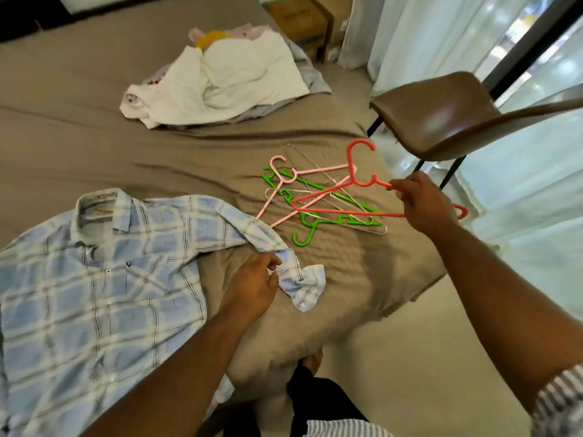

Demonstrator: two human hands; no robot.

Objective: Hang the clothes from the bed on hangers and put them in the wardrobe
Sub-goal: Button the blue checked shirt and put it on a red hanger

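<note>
Nearest, the left hand (252, 287) rests on the blue plaid shirt (104, 272), which lies spread out face up on the bed (94, 137); its fingers are curled and seem to pinch the sleeve just above the cuff. A little further off, the right hand (426, 200) has its fingers closed round one arm of a red hanger (349, 162), held just above the pile of hangers (310, 183) (green, pink and wire ones, all tangled). Beyond lies a heap of clothes (236, 74) not yet hung. The step in hand looks like fetching a hanger for this shirt. Next, the hanger must come free of the pile and go inside the collar. The wardrobe is out of view.
</note>
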